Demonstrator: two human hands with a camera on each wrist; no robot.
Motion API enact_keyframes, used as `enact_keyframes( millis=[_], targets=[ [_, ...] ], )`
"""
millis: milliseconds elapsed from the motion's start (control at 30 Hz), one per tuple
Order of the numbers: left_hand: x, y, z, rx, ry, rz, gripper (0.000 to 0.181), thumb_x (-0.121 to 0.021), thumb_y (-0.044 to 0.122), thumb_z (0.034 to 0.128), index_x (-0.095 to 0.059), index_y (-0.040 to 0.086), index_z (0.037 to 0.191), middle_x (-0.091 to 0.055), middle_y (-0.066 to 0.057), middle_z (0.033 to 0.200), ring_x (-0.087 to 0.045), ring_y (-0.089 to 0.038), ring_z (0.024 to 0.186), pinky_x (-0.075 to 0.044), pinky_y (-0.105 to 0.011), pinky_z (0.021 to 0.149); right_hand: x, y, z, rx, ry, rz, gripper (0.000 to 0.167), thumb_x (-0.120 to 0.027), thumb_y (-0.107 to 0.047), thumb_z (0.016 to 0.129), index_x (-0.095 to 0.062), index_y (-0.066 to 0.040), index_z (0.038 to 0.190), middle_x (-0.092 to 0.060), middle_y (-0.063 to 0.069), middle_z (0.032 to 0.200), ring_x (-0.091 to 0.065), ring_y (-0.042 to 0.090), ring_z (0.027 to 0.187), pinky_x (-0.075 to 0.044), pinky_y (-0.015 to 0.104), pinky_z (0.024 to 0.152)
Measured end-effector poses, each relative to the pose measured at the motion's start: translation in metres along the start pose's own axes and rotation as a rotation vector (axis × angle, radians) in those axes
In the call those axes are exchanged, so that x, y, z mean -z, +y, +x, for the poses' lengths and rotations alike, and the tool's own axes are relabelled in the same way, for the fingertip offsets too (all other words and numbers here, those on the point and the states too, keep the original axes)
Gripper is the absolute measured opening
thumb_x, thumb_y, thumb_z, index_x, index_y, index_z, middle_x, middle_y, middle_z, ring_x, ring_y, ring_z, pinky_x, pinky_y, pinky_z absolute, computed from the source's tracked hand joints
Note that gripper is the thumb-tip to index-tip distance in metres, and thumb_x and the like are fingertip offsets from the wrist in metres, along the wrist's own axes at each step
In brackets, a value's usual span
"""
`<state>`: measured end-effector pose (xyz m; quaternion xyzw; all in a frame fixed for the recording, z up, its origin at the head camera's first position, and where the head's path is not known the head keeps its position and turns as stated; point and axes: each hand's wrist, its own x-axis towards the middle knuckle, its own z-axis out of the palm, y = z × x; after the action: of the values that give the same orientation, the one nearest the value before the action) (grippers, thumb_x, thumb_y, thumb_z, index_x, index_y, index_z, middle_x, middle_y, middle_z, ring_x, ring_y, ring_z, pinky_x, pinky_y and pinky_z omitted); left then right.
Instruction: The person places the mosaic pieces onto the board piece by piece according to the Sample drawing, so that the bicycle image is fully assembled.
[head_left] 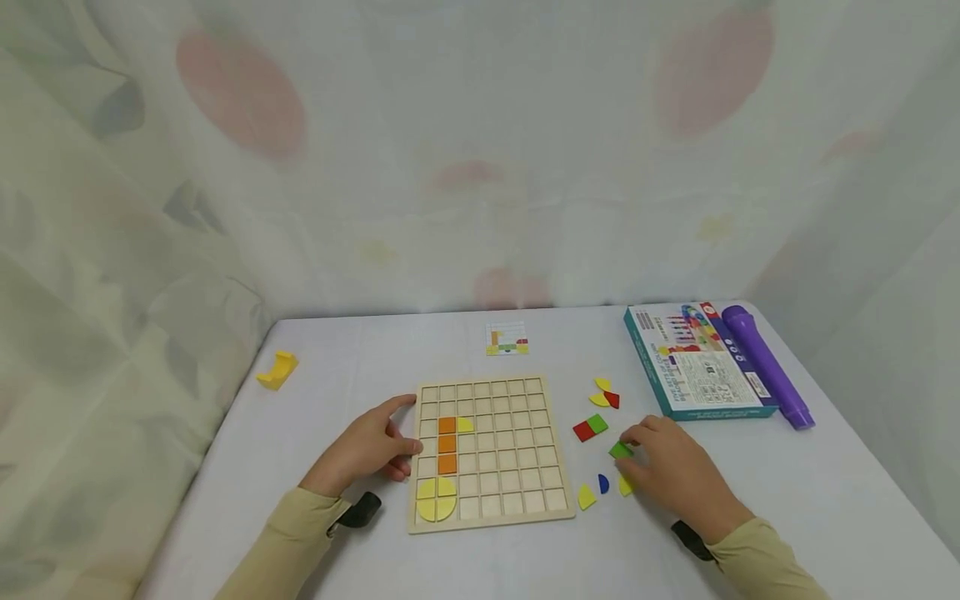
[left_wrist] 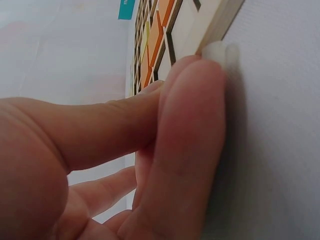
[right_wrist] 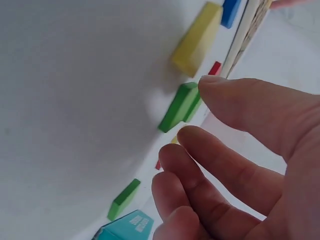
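Note:
The left hand (head_left: 367,443) grips the left edge of the wooden grid board (head_left: 487,525); in the left wrist view its thumb and a finger (left_wrist: 187,125) meet at the board's edge. On the board are several orange squares (head_left: 447,444), one yellow quarter piece (head_left: 466,425), and a yellow circle of quarters (head_left: 427,509). The right hand (head_left: 675,475) hovers right of the board beside a green piece (head_left: 620,451). The right wrist view has its thumb and fingers (right_wrist: 240,167) apart, with the green piece (right_wrist: 176,109) lying near them and a yellow piece (right_wrist: 199,40) beyond.
Red (head_left: 584,431), green (head_left: 597,423), blue (head_left: 603,484) and yellow (head_left: 587,497) pieces lie right of the board. A pattern card (head_left: 507,339) is behind it. A box (head_left: 701,367) and purple tube (head_left: 768,367) stand back right, a yellow object (head_left: 278,370) back left.

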<state>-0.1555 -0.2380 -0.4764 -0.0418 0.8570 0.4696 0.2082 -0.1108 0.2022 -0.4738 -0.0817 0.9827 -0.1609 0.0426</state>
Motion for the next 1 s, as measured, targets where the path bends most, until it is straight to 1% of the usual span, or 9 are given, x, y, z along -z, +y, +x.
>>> enact_keyframes(
  millis=[100, 233, 433, 600, 767, 900, 1000],
  targets=[
    [0.0, -0.001, 0.001, 0.001, -0.001, -0.004, 0.09, -0.086, 0.011, 0.0922, -0.038, 0.023, 0.168, -0.063, -0.017, 0.096, -0.074, -0.023, 0.064, -0.066, -0.037, 0.062, -0.001, 0.004, 0.0, 0.012, 0.005, 0.01, 0.025, -0.087, -0.025, 0.091, -0.081, -0.013, 0.111, -0.072, -0.002, 0.102, -0.064, 0.017, 0.097, -0.065, 0.047, 0.089],
    [-0.001, -0.002, 0.001, 0.007, 0.002, -0.002, 0.091, -0.087, 0.012, 0.0919, -0.038, 0.023, 0.168, -0.063, -0.016, 0.095, -0.074, -0.023, 0.064, -0.067, -0.037, 0.062, -0.004, 0.007, 0.0, 0.019, 0.016, 0.027, 0.022, -0.085, -0.021, 0.091, -0.081, -0.013, 0.111, -0.073, -0.002, 0.103, -0.066, 0.017, 0.098, -0.065, 0.047, 0.091],
    [-0.001, -0.002, 0.001, 0.017, 0.008, 0.006, 0.09, -0.087, 0.013, 0.0919, -0.039, 0.024, 0.167, -0.063, -0.016, 0.095, -0.074, -0.023, 0.064, -0.066, -0.037, 0.062, -0.005, 0.009, 0.003, 0.027, 0.004, 0.041, 0.023, -0.085, -0.02, 0.092, -0.081, -0.013, 0.113, -0.073, -0.002, 0.105, -0.065, 0.016, 0.098, -0.064, 0.046, 0.093],
    [-0.001, -0.001, 0.0, 0.016, 0.008, -0.002, 0.091, -0.087, 0.013, 0.0918, -0.039, 0.024, 0.168, -0.063, -0.016, 0.096, -0.074, -0.023, 0.065, -0.066, -0.037, 0.062, -0.003, 0.004, 0.006, 0.04, 0.003, 0.043, 0.02, -0.084, -0.019, 0.092, -0.081, -0.014, 0.111, -0.072, -0.003, 0.105, -0.065, 0.016, 0.098, -0.064, 0.045, 0.093],
    [-0.001, 0.0, 0.0, 0.016, 0.009, 0.003, 0.09, -0.087, 0.013, 0.0921, -0.039, 0.023, 0.168, -0.063, -0.016, 0.095, -0.074, -0.023, 0.064, -0.066, -0.037, 0.062, 0.0, -0.01, 0.013, 0.082, 0.003, 0.047, 0.019, -0.086, -0.02, 0.091, -0.08, -0.016, 0.11, -0.072, -0.004, 0.103, -0.064, 0.015, 0.099, -0.064, 0.043, 0.093],
    [-0.001, 0.002, -0.001, 0.018, 0.009, 0.004, 0.09, -0.086, 0.012, 0.0921, -0.039, 0.023, 0.168, -0.063, -0.016, 0.095, -0.074, -0.023, 0.064, -0.066, -0.037, 0.062, -0.001, -0.033, 0.018, 0.116, 0.003, 0.062, 0.02, -0.086, -0.02, 0.092, -0.08, -0.016, 0.111, -0.072, -0.005, 0.104, -0.065, 0.014, 0.101, -0.063, 0.04, 0.094],
    [-0.001, 0.003, -0.001, 0.02, 0.009, 0.001, 0.089, -0.086, 0.011, 0.0922, -0.039, 0.023, 0.167, -0.063, -0.016, 0.095, -0.074, -0.023, 0.064, -0.066, -0.036, 0.061, -0.007, -0.054, 0.023, 0.147, 0.004, 0.078, 0.019, -0.087, -0.019, 0.092, -0.08, -0.017, 0.109, -0.07, -0.007, 0.102, -0.064, 0.011, 0.099, -0.062, 0.037, 0.093]
  ],
)
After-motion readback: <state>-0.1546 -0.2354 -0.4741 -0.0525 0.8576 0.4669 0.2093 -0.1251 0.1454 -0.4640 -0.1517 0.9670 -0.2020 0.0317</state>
